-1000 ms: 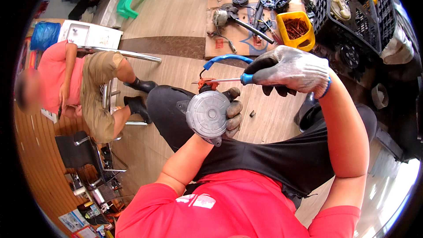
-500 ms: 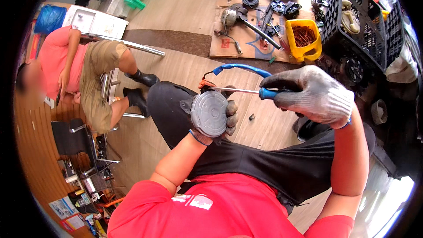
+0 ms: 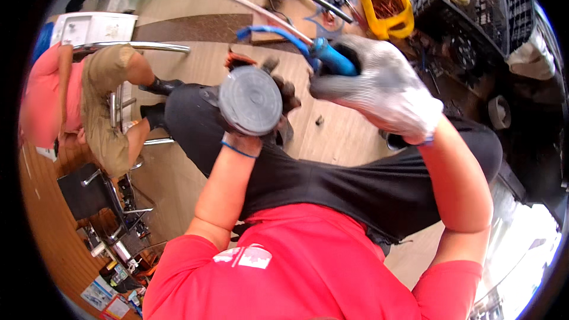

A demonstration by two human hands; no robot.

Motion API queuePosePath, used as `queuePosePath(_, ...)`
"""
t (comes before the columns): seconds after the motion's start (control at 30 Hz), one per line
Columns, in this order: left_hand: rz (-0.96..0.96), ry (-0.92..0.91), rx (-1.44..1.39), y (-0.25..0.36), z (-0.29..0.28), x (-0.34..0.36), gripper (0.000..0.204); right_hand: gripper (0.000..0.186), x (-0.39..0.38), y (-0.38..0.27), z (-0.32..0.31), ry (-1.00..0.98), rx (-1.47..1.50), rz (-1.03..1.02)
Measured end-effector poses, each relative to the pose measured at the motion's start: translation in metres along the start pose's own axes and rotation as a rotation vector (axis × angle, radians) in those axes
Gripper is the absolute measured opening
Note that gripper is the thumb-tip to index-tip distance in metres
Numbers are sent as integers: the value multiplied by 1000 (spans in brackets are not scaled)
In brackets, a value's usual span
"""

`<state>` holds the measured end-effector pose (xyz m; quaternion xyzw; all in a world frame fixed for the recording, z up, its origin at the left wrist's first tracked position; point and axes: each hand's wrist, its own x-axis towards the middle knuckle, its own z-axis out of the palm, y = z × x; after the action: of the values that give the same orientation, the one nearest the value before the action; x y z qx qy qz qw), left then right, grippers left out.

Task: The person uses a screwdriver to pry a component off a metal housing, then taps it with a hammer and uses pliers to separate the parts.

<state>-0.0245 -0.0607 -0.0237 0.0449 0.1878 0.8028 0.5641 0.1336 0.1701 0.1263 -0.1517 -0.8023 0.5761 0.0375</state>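
My left hand (image 3: 287, 96), in a dark-palmed work glove, is closed around a round grey metal housing (image 3: 250, 101) with a flat disc face, above my left thigh. An orange connector (image 3: 240, 58) sticks out at its far edge. My right hand (image 3: 382, 86), in a grey-white glove, grips the blue handle of a screwdriver (image 3: 333, 57). The screwdriver's shaft points up and left, apart from the housing. Beside the shaft a blue sleeved cable (image 3: 275, 32) curves toward my right fingers; its far end is blurred, and whether those fingers hold it is hidden.
Beyond my hands, a yellow container (image 3: 400, 26) of rusty brown pieces stands by a cardboard sheet (image 3: 302, 15) with motor parts. Black crates (image 3: 468, 12) stack at the right. A seated person (image 3: 106, 77) is at the left, near a black chair (image 3: 89, 189). A small dark piece (image 3: 320, 120) lies on the floor.
My right hand has lifted the screwdriver away from the orange connector, and its tip now points farther up and left. The housing has turned slightly in my left hand. The whole view has shifted.
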Motion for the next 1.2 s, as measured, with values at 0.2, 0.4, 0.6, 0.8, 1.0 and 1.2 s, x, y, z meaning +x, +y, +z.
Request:
queuePosePath(0.2,401,-45,1621,17,42,20,62,40,12,15,46,332,-165,-329)
queuePosePath(0.4,274,79,1634,33,47,46,47,25,29,31,44,234,-43,-362)
queuePosePath(0.6,-1,361,170,49,97,34,78,24,51,46,63,119,1033,194)
queuePosePath(0.8,122,259,411,-2,71,6,105,37,54,48,101,320,620,387)
queuePosePath(1.0,124,415,350,18,59,16,48,46,66,39,112,345,444,351)
queuePosePath(1.2,-18,520,193,39,73,2,59,32,58,2,104,189,351,385)
